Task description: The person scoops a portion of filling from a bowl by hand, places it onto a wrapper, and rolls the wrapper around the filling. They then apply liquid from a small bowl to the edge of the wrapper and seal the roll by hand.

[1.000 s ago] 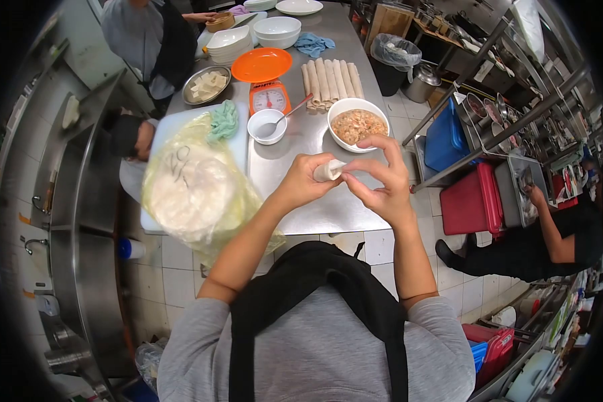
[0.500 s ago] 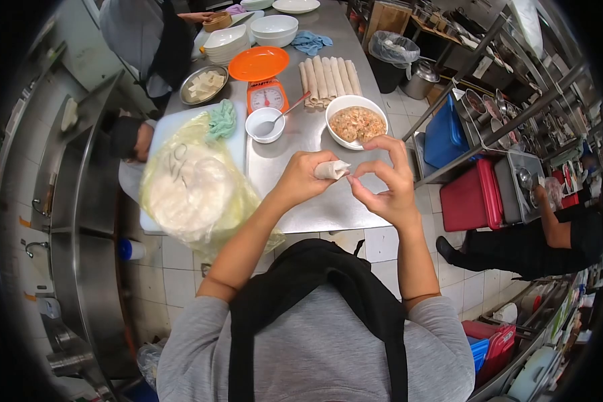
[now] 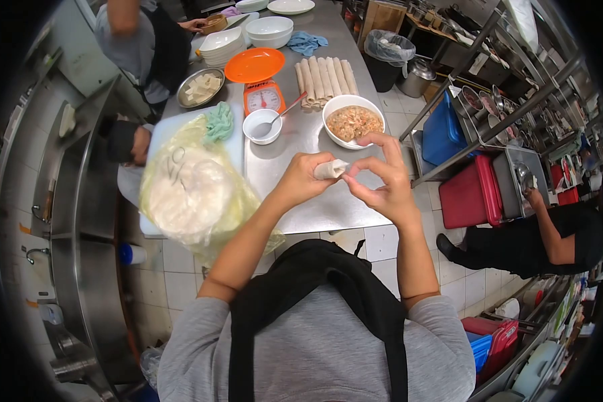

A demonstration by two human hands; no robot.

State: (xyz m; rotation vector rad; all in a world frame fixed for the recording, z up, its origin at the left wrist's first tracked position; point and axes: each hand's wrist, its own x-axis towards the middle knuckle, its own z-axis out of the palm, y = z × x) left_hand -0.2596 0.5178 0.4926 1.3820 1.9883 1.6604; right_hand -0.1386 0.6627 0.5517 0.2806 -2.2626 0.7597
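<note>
My left hand [image 3: 297, 179] is closed round a pale, wrapped spring roll [image 3: 328, 170], whose pointed end sticks out to the right. At that end my right hand [image 3: 387, 186] pinches the wrapper tip between thumb and forefinger, with its other fingers curved above. Just beyond the right hand stands a white bowl of chunky orange-brown filling [image 3: 355, 124]. Finished spring rolls [image 3: 325, 79] lie side by side in a stack behind the bowl. A small white bowl [image 3: 262, 127] with a red-handled spoon sits farther left.
A yellowish plastic bag of white wrappers [image 3: 187, 191] lies on a white cutting board [image 3: 155, 144]. Behind are an orange scale [image 3: 263, 98], a metal bowl of pale blocks [image 3: 201, 88] and stacked white bowls [image 3: 222, 48]. Co-workers stand left and right; a metal rack [image 3: 496, 141] is at right.
My right fingertips have shifted slightly at the roll's tip, which now looks more pointed. The co-worker at the upper left has moved an arm into view. The view has tilted slightly.
</note>
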